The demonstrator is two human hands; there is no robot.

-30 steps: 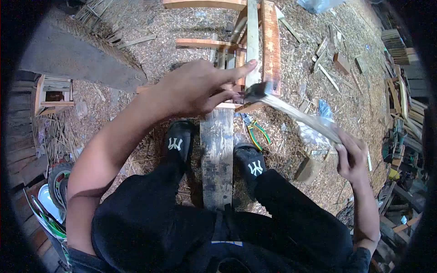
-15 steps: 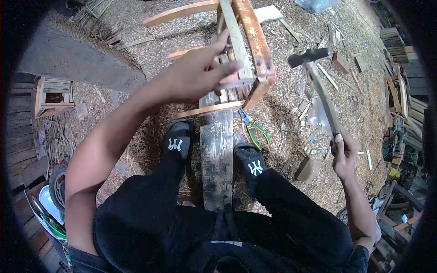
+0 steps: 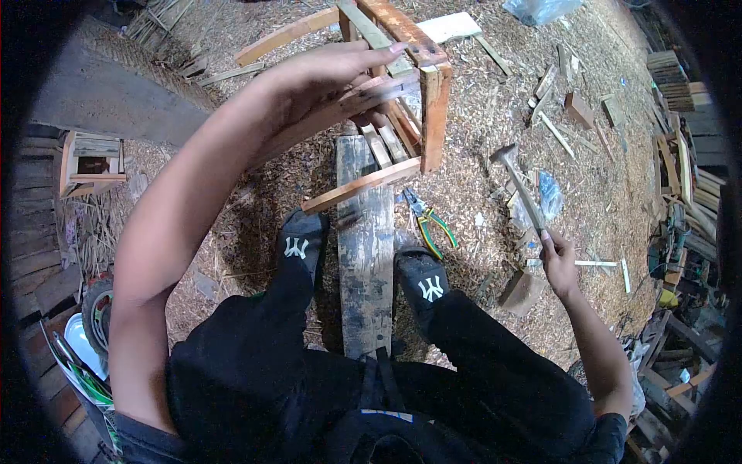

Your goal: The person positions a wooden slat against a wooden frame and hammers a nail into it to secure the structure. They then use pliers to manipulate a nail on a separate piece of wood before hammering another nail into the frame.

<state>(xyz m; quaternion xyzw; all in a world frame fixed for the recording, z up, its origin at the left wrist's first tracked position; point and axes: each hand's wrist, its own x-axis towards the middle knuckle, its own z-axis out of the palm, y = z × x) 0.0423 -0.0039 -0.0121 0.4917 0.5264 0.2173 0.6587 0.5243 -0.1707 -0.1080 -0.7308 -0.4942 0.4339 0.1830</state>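
A small wooden stool-like frame, with orange-brown legs and slats, is propped tilted over the plank between my feet. My left hand is closed around its near corner, thumb along the pale top rail and fingertips showing underneath. Off to the right, my right hand grips a hammer low on its wooden handle. The hammer's head points away from me and is apart from the frame. Pliers with green and yellow handles lie on the ground by the plank, near my right foot.
Wood shavings cover the ground, with offcuts such as a brown block and another block. A blue plastic bag lies at the far side. A thick beam is at the left; stacked wood lines the right.
The frame has turned and tipped, its near end lifting, with my left hand now wrapped around it. My right hand has lowered the hammer and drawn it slightly left.
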